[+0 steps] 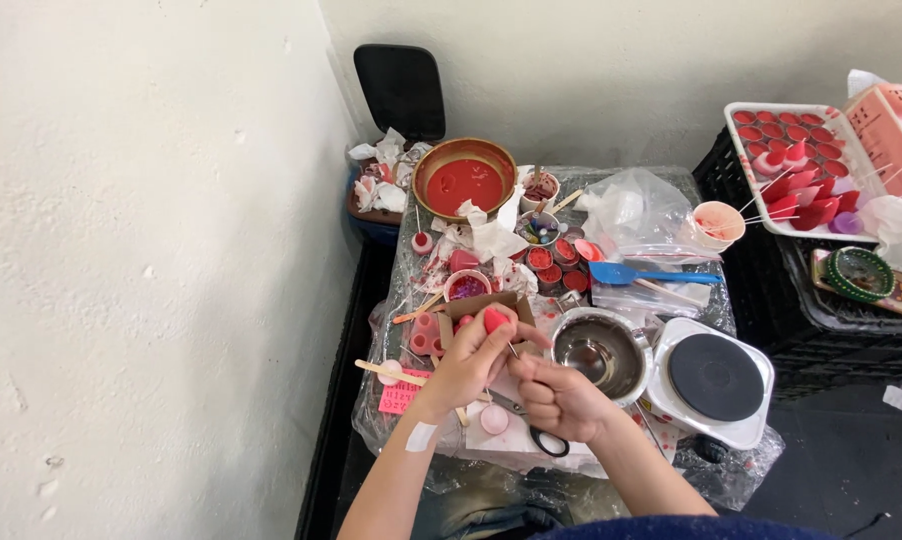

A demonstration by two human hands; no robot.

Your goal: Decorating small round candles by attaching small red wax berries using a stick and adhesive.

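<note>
My left hand (pixel 471 362) holds a small red wax piece (pixel 496 320) up over the cluttered table (pixel 411 250). A thin stick (pixel 513 350) runs down from the piece to my right hand (pixel 556 395), which pinches its lower end. Both hands hover above a small open cardboard box (pixel 476 305) and a pair of scissors (pixel 546 438) lying on white paper. A white plaster is stuck on my left forearm.
A steel pot (pixel 601 350) and a white electric hot plate (pixel 713 378) stand to the right. A brown bowl of red wax (pixel 465 180), small red cups, a blue spatula (pixel 636 273), plastic bags and tissues crowd the back. A white tray of red pieces (pixel 796 170) rests on black crates.
</note>
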